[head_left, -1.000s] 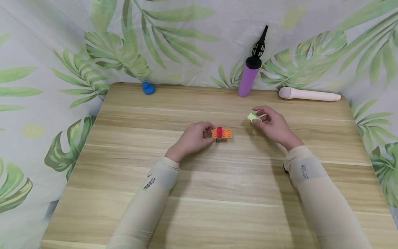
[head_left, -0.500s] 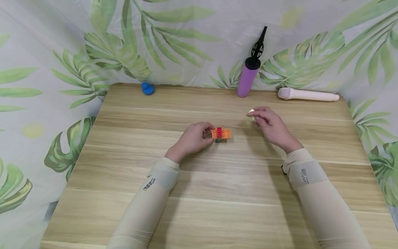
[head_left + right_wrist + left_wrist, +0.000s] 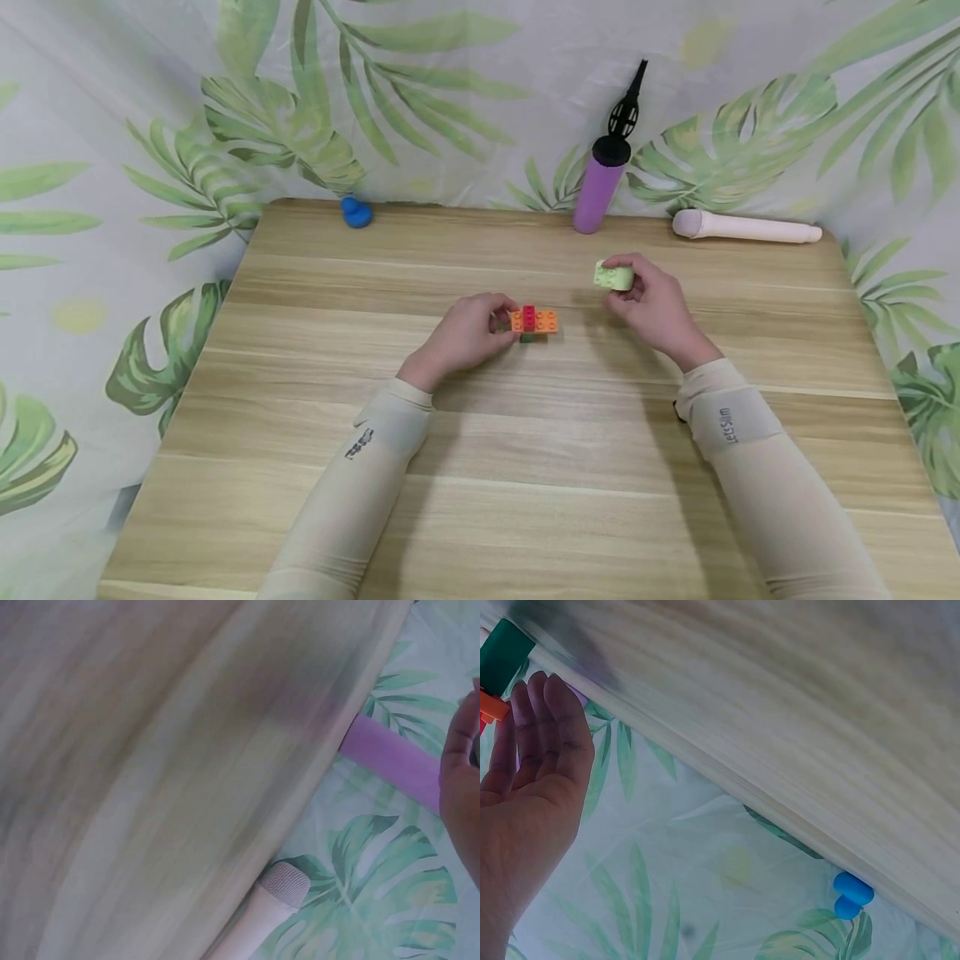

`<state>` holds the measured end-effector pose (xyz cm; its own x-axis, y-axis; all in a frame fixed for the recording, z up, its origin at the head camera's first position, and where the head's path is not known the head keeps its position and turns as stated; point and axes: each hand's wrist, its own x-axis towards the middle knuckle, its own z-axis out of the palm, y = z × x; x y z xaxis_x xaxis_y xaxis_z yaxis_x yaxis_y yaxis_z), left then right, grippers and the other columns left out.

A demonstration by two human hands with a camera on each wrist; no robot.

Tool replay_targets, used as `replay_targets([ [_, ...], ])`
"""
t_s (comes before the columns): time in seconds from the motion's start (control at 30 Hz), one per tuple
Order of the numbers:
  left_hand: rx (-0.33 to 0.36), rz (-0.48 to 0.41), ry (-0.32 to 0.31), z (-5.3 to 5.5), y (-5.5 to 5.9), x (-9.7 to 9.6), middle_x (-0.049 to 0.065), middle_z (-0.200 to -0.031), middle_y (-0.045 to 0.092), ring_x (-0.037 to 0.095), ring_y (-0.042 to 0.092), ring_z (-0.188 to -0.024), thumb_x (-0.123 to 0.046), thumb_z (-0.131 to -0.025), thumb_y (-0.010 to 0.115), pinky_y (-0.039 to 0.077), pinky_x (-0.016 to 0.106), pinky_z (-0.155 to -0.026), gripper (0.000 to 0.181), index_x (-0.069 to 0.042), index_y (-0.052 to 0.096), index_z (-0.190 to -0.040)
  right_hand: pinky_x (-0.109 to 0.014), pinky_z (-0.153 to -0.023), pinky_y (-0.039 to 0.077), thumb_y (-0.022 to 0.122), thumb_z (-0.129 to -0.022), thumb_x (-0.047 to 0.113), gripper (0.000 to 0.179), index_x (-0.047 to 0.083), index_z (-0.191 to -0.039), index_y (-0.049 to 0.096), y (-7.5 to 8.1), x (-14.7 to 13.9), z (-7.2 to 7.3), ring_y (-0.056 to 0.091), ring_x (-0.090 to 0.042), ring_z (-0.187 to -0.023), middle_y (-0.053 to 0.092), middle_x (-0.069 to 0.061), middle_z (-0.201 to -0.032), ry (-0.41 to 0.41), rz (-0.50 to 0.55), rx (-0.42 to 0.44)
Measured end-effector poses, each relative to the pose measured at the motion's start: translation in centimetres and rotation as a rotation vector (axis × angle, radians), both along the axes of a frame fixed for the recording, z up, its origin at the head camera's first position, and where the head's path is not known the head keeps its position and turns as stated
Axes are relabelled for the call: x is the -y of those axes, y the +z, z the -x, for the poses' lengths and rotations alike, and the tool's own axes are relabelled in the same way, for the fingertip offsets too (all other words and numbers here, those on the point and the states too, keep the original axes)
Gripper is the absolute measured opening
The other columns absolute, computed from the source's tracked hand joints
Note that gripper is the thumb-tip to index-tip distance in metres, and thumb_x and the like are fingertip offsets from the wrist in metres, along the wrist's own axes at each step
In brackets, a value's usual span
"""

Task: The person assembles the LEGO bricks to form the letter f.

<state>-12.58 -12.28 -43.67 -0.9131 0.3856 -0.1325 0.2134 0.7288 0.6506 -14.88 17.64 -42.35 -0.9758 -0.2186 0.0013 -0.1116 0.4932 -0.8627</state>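
Observation:
My left hand [image 3: 472, 332] pinches the left end of a small build of toy bricks: an orange brick [image 3: 547, 322] with a narrow red brick [image 3: 529, 317] on top and a green brick [image 3: 527, 339] underneath. In the left wrist view the green brick [image 3: 505, 656] shows at the upper left, beside the fingers [image 3: 546, 724]. Off to the right, a pale green toy brick [image 3: 613, 276] with its studs facing left is held above the table between the thumb and fingers of my right hand [image 3: 658, 312]. Only part of that hand [image 3: 463, 772] enters the right wrist view.
Along the back edge of the wooden table [image 3: 480, 467] are a blue rubber duck [image 3: 357, 212], a purple hand pump [image 3: 597, 196] with a black nozzle, and a pale pink microphone [image 3: 750, 227] lying on its side. A leaf-patterned cloth [image 3: 450, 100] hangs behind.
My right hand has turned the pale green brick over between its fingers, so more of it and its studs show now. My left hand and the brick build have stayed put.

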Motion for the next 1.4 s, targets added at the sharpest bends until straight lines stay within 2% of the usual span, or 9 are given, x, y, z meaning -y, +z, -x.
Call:
replay_targets([
  [0.2,-0.003,-0.01,-0.005,0.0,-0.1,0.0,0.003,-0.107,0.071,0.02,0.065,-0.092,-0.022,-0.096,0.078,0.055,0.034,-0.082,0.036,-0.009,0.071,-0.129,-0.01,-0.08,0.052,0.075,-0.097,0.007,0.036,0.005,-0.131,0.062,0.3,0.7,-0.2,0.069,-0.029,-0.11,0.069,-0.022,-0.131,-0.038,-0.025,-0.054],
  [0.37,-0.006,-0.01,-0.009,0.1,-0.1,0.1,0.003,-0.107,0.071,0.02,0.065,-0.093,-0.022,-0.096,0.078,0.055,0.034,-0.083,0.036,-0.009,0.071,-0.129,-0.017,-0.076,0.05,0.078,-0.097,0.016,0.035,0.007,-0.126,0.061,0.4,1.5,-0.4,0.065,-0.026,-0.096,0.07,-0.017,-0.121,0.018,-0.103,-0.081],
  [0.53,-0.001,-0.006,-0.007,0.1,0.0,0.0,0.003,-0.107,0.071,0.02,0.065,-0.093,-0.022,-0.096,0.078,0.054,0.034,-0.081,0.037,-0.009,0.07,-0.13,-0.018,-0.074,0.05,0.077,-0.098,0.016,0.027,0.005,-0.119,0.062,0.4,2.7,-0.9,0.065,-0.024,-0.089,0.071,-0.015,-0.112,0.078,-0.133,-0.142],
  [0.7,0.004,-0.006,-0.008,0.0,0.0,0.0,0.003,-0.108,0.071,0.019,0.065,-0.092,-0.022,-0.096,0.078,0.054,0.033,-0.081,0.037,-0.009,0.07,-0.13,-0.023,-0.072,0.046,0.072,-0.102,0.015,0.029,0.006,-0.129,0.067,0.7,3.5,-1.2,0.058,-0.02,-0.086,0.07,-0.012,-0.116,0.144,-0.129,-0.183],
  [0.9,0.002,-0.01,-0.007,0.0,0.1,0.0,0.003,-0.107,0.071,0.019,0.065,-0.093,-0.022,-0.096,0.079,0.055,0.033,-0.082,0.036,-0.009,0.071,-0.129,-0.014,-0.083,0.051,0.075,-0.1,0.014,0.031,0.007,-0.129,0.07,0.9,4.4,-1.4,0.061,-0.019,-0.109,0.066,-0.01,-0.131,0.181,-0.008,-0.061],
  [1.0,0.001,-0.012,-0.005,0.0,0.0,0.0,0.002,-0.107,0.071,0.019,0.064,-0.092,-0.023,-0.096,0.079,0.055,0.034,-0.081,0.035,-0.009,0.071,-0.128,-0.014,-0.088,0.055,0.079,-0.095,0.006,0.036,0.004,-0.13,0.07,0.9,4.9,-1.4,0.064,-0.023,-0.117,0.063,-0.012,-0.134,0.196,0.079,0.024],
  [1.1,0.004,-0.012,-0.003,0.1,0.0,0.0,0.002,-0.106,0.07,0.019,0.064,-0.092,-0.023,-0.096,0.078,0.054,0.034,-0.081,0.035,-0.01,0.071,-0.128,-0.016,-0.09,0.057,0.08,-0.091,-0.004,0.043,0.002,-0.131,0.067,0.9,5.2,-1.5,0.066,-0.027,-0.119,0.061,-0.013,-0.135,0.198,0.128,0.069],
  [1.23,0.006,-0.014,-0.002,0.1,0.0,0.0,0.002,-0.106,0.07,0.02,0.064,-0.092,-0.023,-0.097,0.078,0.054,0.034,-0.081,0.035,-0.01,0.071,-0.128,-0.021,-0.09,0.059,0.079,-0.091,-0.003,0.043,0.004,-0.132,0.067,1.1,5.6,-1.6,0.068,-0.026,-0.116,0.062,-0.013,-0.132,0.188,0.104,0.058],
  [1.4,-0.003,-0.009,-0.01,0.1,0.0,0.0,0.003,-0.107,0.071,0.02,0.065,-0.093,-0.022,-0.096,0.078,0.054,0.034,-0.081,0.034,-0.009,0.071,-0.127,-0.04,-0.091,0.06,0.082,-0.093,0.01,0.038,0.009,-0.13,0.071,1.2,5.9,-1.8,0.067,-0.023,-0.106,0.07,-0.009,-0.126,0.189,0.009,-0.002],
])
